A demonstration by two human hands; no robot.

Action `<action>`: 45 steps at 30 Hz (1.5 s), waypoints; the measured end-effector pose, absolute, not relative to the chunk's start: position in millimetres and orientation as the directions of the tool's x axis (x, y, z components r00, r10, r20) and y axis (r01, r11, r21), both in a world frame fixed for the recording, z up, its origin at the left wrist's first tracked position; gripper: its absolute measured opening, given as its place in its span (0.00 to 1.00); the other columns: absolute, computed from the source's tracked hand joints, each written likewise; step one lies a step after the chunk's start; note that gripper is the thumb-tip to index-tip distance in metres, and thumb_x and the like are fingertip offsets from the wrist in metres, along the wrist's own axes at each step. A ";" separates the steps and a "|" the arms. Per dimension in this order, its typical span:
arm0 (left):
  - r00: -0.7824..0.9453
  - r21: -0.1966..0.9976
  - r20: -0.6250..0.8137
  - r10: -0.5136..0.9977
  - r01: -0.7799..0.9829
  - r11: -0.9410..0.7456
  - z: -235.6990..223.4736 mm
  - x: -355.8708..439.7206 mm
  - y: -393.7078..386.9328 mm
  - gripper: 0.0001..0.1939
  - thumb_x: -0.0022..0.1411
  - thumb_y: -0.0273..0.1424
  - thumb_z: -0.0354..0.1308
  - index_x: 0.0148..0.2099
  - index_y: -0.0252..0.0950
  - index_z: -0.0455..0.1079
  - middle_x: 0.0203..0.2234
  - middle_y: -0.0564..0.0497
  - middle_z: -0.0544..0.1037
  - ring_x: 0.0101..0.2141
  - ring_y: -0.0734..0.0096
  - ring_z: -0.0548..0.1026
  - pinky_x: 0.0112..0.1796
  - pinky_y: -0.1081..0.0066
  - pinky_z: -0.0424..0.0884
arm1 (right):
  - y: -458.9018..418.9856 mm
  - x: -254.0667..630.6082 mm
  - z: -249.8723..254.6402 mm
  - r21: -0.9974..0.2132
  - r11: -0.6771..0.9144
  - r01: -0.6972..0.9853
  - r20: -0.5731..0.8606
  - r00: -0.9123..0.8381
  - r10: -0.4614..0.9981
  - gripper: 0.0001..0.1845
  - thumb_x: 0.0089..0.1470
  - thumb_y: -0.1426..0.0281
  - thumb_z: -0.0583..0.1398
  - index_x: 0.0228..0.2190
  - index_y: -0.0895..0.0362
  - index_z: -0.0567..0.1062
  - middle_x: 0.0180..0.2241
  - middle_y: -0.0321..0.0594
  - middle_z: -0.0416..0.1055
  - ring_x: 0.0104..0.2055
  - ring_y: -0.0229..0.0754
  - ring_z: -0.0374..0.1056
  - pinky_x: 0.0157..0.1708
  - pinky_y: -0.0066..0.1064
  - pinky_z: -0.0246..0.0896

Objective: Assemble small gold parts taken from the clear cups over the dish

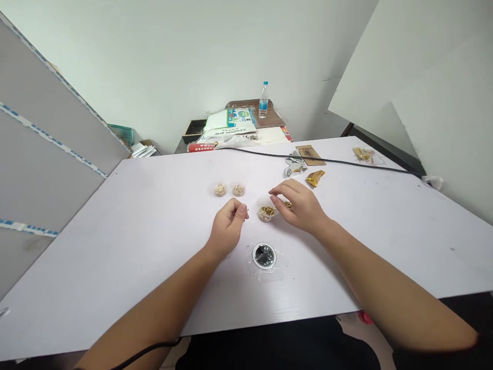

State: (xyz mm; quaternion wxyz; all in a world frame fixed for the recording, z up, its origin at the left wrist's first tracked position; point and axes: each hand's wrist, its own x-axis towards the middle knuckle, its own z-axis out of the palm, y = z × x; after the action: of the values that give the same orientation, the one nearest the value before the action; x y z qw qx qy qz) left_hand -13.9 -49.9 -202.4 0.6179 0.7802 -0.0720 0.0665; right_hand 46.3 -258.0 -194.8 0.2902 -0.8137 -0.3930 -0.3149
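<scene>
Left hand (227,227) pinched a tiny, slim piece (247,209); right hand (299,204), digits parted, hung near a clear round tub (264,219) of gold-coloured metallic bits (267,210), between both hands. Bits appeared light, stiff, slippery; best gripped mid-length.

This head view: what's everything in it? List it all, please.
Table: one, white, centre
Cups of pale pieces: two, clear, left of centre
Cup of gold pieces: one, clear, central
Gold heap: one, gold, beside that cup
Round disc: one, black, white rim, near side
Silver packet: one, silver, far side
Brown packet: one, brown, beside it
Gold packet: one, gold, nearer
Bagged pieces: one bundle, gold, far right
Cable: one, black, across far side
Bottle: one, clear, blue cap, behind table
Board: one, brown, under bottle
Printed bag: one, white, left of bottle
Red tube: one, red, behind table
Panels: two, grey and white, either side
Left hand: one, bare, central, pinching tiny piece
Right hand: one, bare, beside gold heap
</scene>
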 end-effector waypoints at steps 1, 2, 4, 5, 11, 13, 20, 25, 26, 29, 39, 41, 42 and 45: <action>0.981 0.952 0.190 -0.035 -0.193 -0.237 -202.7 -13.8 -49.6 0.15 0.69 0.40 0.49 0.32 0.36 0.62 0.27 0.52 0.68 0.30 0.73 0.65 0.34 0.71 0.64 | -259.3 47.5 -193.8 -0.229 -0.535 0.813 0.751 0.498 0.434 0.05 0.61 0.71 0.56 0.36 0.58 0.73 0.31 0.42 0.74 0.34 0.44 0.68 0.35 0.37 0.64; 0.981 0.949 0.189 -0.038 -0.193 -0.248 -202.8 -13.9 -49.3 0.15 0.69 0.40 0.50 0.33 0.36 0.62 0.27 0.52 0.68 0.30 0.73 0.65 0.34 0.71 0.64 | -261.3 49.2 -193.1 -0.245 -0.547 0.801 0.761 0.508 0.403 0.07 0.62 0.71 0.55 0.36 0.57 0.73 0.31 0.42 0.74 0.34 0.44 0.68 0.35 0.37 0.63; 0.981 0.943 0.190 -0.044 -0.194 -0.271 -201.6 -14.6 -49.3 0.14 0.68 0.40 0.50 0.34 0.36 0.62 0.28 0.52 0.68 0.31 0.73 0.66 0.35 0.71 0.65 | -266.9 54.4 -193.1 -0.318 -0.557 0.767 0.775 0.549 0.314 0.12 0.64 0.68 0.51 0.36 0.57 0.73 0.32 0.43 0.73 0.35 0.45 0.68 0.37 0.38 0.63; 0.980 0.937 0.194 -0.051 -0.200 -0.287 -200.1 -15.0 -49.8 0.14 0.68 0.40 0.51 0.34 0.36 0.62 0.28 0.52 0.69 0.31 0.72 0.67 0.36 0.71 0.65 | -270.2 58.0 -194.2 -0.384 -0.540 0.749 0.771 0.582 0.259 0.16 0.66 0.66 0.49 0.36 0.57 0.73 0.32 0.44 0.73 0.36 0.45 0.68 0.38 0.39 0.63; 0.893 0.756 0.360 -0.270 -0.449 -0.476 -171.3 -8.6 -66.9 0.11 0.66 0.37 0.54 0.34 0.36 0.65 0.29 0.50 0.71 0.32 0.71 0.67 0.36 0.68 0.64 | -281.2 84.6 -213.5 -0.897 -0.038 0.441 0.442 0.895 -0.055 0.37 0.57 0.38 0.44 0.34 0.57 0.74 0.31 0.45 0.72 0.35 0.44 0.69 0.39 0.39 0.65; 0.830 0.638 0.418 -0.370 -0.558 -0.531 -157.1 0.9 -78.8 0.09 0.65 0.35 0.55 0.34 0.36 0.65 0.29 0.50 0.72 0.33 0.69 0.68 0.36 0.67 0.64 | -279.7 90.2 -218.4 -0.940 0.145 0.308 0.309 0.951 -0.015 0.42 0.52 0.33 0.43 0.32 0.57 0.73 0.30 0.45 0.72 0.34 0.44 0.70 0.37 0.38 0.66; 0.768 0.372 0.472 -0.434 -0.620 -0.691 -152.9 45.3 -119.0 0.08 0.65 0.34 0.56 0.35 0.36 0.68 0.34 0.48 0.73 0.38 0.64 0.67 0.43 0.63 0.64 | -273.3 86.9 -222.8 -0.945 0.287 0.160 0.232 0.944 0.237 0.43 0.45 0.29 0.47 0.30 0.56 0.73 0.35 0.44 0.73 0.36 0.44 0.71 0.42 0.38 0.67; 0.795 0.329 0.419 -0.438 -0.583 -0.743 -156.9 55.1 -107.2 0.12 0.69 0.38 0.51 0.40 0.35 0.70 0.39 0.45 0.72 0.43 0.61 0.67 0.47 0.60 0.64 | -267.6 83.4 -227.9 -0.933 0.357 0.054 0.164 0.944 0.285 0.43 0.42 0.29 0.51 0.29 0.57 0.73 0.31 0.41 0.72 0.32 0.42 0.71 0.37 0.36 0.68; 0.788 0.314 0.442 -0.428 -0.583 -0.749 -152.1 56.1 -98.1 0.13 0.69 0.37 0.49 0.39 0.35 0.70 0.38 0.45 0.72 0.43 0.61 0.67 0.48 0.60 0.64 | -266.3 83.0 -228.6 -0.930 0.365 0.034 0.152 0.941 0.302 0.43 0.42 0.29 0.51 0.30 0.57 0.73 0.30 0.42 0.72 0.32 0.42 0.71 0.37 0.35 0.68; 0.806 0.237 0.425 -0.411 -0.538 -0.809 -132.5 60.9 -61.8 0.14 0.69 0.37 0.48 0.40 0.35 0.70 0.39 0.44 0.72 0.44 0.60 0.68 0.49 0.58 0.63 | -261.9 81.7 -229.6 -0.925 0.381 -0.004 0.127 0.939 0.319 0.43 0.44 0.30 0.50 0.29 0.58 0.74 0.28 0.43 0.73 0.31 0.42 0.72 0.36 0.33 0.68; 0.897 -0.047 -0.041 -0.440 -0.442 -0.896 -148.0 78.1 -6.4 0.15 0.61 0.42 0.57 0.46 0.39 0.72 0.56 0.42 0.63 0.55 0.49 0.60 0.54 0.47 0.59 | -263.0 79.7 -228.0 -0.940 0.173 0.295 0.333 0.905 0.265 0.41 0.51 0.33 0.46 0.31 0.58 0.73 0.33 0.46 0.73 0.34 0.45 0.72 0.40 0.40 0.68; 0.896 -0.065 0.007 -0.443 -0.442 -0.895 -155.3 82.1 -10.0 0.12 0.64 0.40 0.55 0.41 0.38 0.73 0.57 0.43 0.63 0.55 0.49 0.59 0.53 0.47 0.60 | -267.7 75.9 -221.2 -0.779 -0.082 0.621 0.566 0.754 0.333 0.37 0.56 0.38 0.48 0.34 0.58 0.74 0.36 0.48 0.73 0.41 0.47 0.70 0.45 0.43 0.65; 0.894 -0.070 0.020 -0.448 -0.446 -0.893 -157.5 84.3 -10.7 0.11 0.64 0.39 0.55 0.40 0.38 0.74 0.57 0.43 0.62 0.55 0.48 0.59 0.53 0.47 0.60 | -268.8 72.9 -217.0 -0.648 -0.184 0.739 0.643 0.661 0.388 0.35 0.56 0.39 0.50 0.36 0.57 0.75 0.38 0.48 0.73 0.42 0.48 0.69 0.46 0.45 0.63; 0.870 -0.027 -0.009 -0.493 -0.493 -0.869 -159.7 90.0 -8.1 0.10 0.62 0.36 0.57 0.41 0.37 0.75 0.57 0.42 0.62 0.54 0.49 0.60 0.54 0.48 0.61 | -264.7 59.8 -204.7 -0.298 -0.390 0.871 0.687 0.479 0.546 0.29 0.48 0.43 0.63 0.38 0.56 0.77 0.46 0.49 0.73 0.50 0.53 0.66 0.52 0.51 0.58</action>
State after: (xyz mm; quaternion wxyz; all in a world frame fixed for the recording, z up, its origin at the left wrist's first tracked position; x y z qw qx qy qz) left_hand 90.0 -8.1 -159.7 -0.0143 0.9668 -0.2551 -0.0010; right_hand 59.8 -264.7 -204.7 0.3265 -0.7957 -0.4453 -0.2491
